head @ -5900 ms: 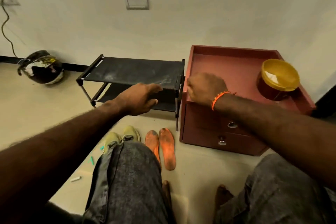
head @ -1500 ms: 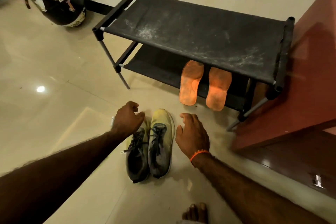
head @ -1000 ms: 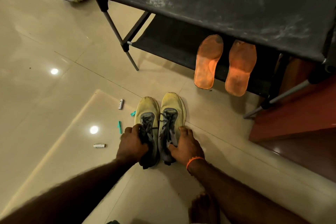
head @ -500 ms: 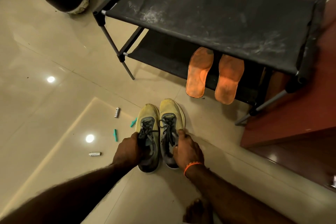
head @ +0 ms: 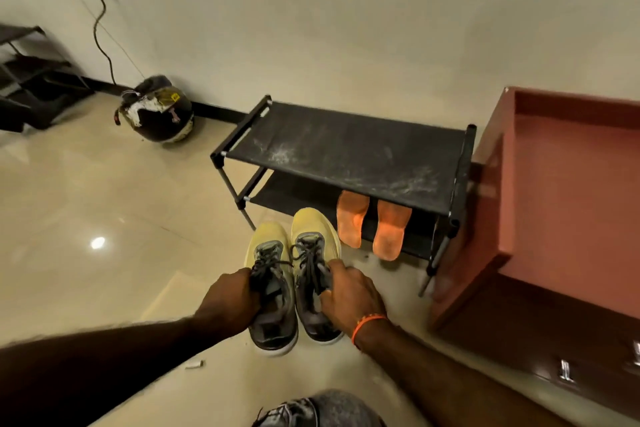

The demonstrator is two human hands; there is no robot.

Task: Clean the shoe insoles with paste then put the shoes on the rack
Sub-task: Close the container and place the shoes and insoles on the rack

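- Head view: left hand (head: 231, 302) curled around the left shoe (head: 272, 288) at the collar, right hand (head: 349, 298) gripping the right shoe (head: 313, 274) the same way, one shoe each.
- Shoes side by side, toes aimed at the rack (head: 346, 152), just short of it. Can't really tell if lifted or resting on the floor.
- Two orange insoles (head: 372, 224) leaning on the rack's lower shelf, outside the shoes. No paste or brush anywhere in sight, so cleaning probably done, just a guess though.
- Top shelf dusty, nothing on it.
- Left to do, by the looks of it: get both shoes onto a shelf. Insoles maybe go back in at some point, no idea.
- Cabinet (head: 554, 191) hard against the rack's right end, helmet (head: 156, 111) off by the wall. Neither in the way.
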